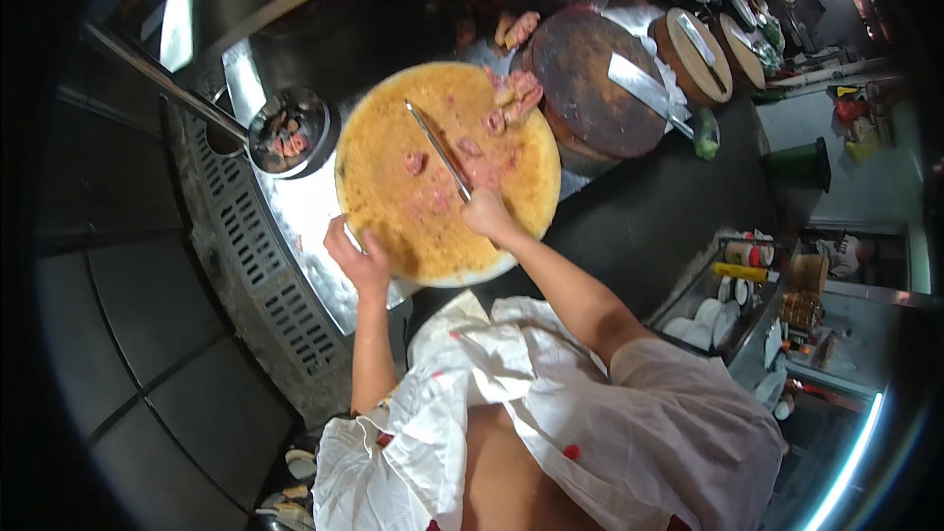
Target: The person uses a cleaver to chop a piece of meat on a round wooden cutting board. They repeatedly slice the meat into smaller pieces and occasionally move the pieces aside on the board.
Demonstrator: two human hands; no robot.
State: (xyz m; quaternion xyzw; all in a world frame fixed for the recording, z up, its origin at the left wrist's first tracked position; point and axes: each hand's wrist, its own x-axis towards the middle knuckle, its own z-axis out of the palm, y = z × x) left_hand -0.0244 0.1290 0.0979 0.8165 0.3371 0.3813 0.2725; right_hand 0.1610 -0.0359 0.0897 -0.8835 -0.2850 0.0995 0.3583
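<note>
My right hand (487, 215) is closed on the handle of a cleaver (436, 149), which is seen nearly edge-on over a round yellow chopping block (383, 236). Beside the blade on the block lie a small piece of raw meat (415, 162) and another meat scrap (468, 147). A cluster of raw meat pieces (518, 94) rests at the block's upper right edge. My left hand (360, 258) is at the block's lower left rim, fingers apart, with nothing seen in it. Left of the block, a metal bowl (289, 134) holds several cut meat pieces (287, 144).
A dark round chopping block (582, 81) with a cleaver (641, 88) stands to the right, more meat (520, 29) beside it. Farther right is a smaller block (675, 51) with a knife (697, 40). A slotted drain grate (251, 243) runs along the left; dishes (708, 321) sit on a shelf at right.
</note>
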